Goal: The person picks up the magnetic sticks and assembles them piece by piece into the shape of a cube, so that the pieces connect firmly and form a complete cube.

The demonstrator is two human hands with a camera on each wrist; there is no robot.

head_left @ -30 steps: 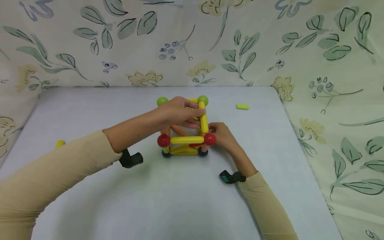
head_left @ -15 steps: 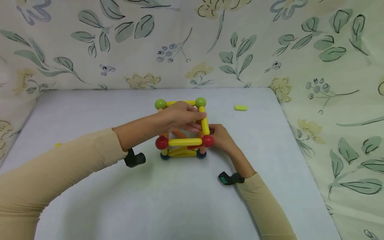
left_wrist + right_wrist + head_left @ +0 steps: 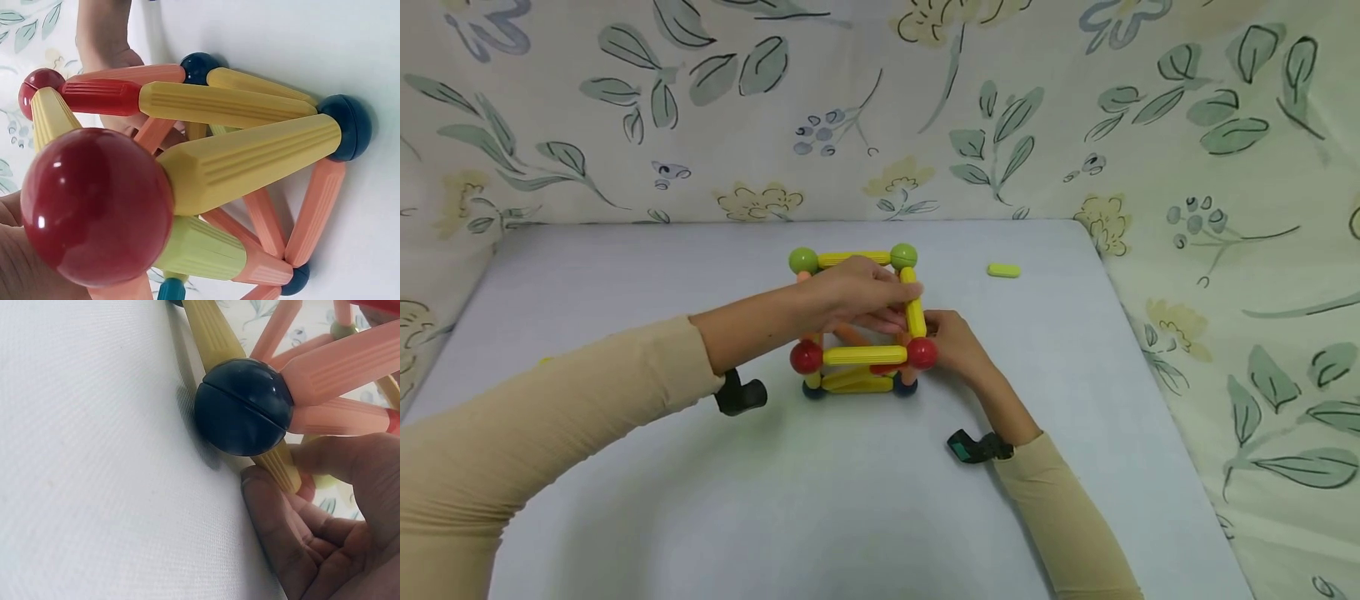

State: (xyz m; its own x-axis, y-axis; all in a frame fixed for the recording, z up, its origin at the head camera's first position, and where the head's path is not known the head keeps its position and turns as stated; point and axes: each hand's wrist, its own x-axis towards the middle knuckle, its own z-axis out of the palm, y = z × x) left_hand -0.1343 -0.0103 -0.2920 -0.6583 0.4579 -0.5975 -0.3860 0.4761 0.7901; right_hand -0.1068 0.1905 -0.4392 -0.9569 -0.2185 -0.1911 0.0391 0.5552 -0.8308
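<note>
A box-shaped frame of magnetic rods and balls stands on the table. Green balls (image 3: 903,257) top its far corners, red balls (image 3: 922,353) its near ones, and dark blue balls (image 3: 244,407) lie at the base. My left hand (image 3: 863,292) reaches across the top and grips the yellow rod (image 3: 914,313) on the upper right side, thumb over it. Low on the right, my right hand (image 3: 953,340) pinches a yellow base rod (image 3: 279,467) beside a blue ball, between thumb and fingers. Pink rods (image 3: 322,206) rise from the blue balls in the left wrist view.
A loose yellow-green rod (image 3: 1003,271) lies on the white table (image 3: 820,500) to the right of the frame. At the left, another yellow piece (image 3: 546,361) mostly hides behind the left sleeve. A floral cloth (image 3: 880,108) hangs behind the table.
My left hand and forearm have shifted slightly right and toward me over the frame. The view has tilted a little. Both hands keep their grip, and the frame stands as before.
</note>
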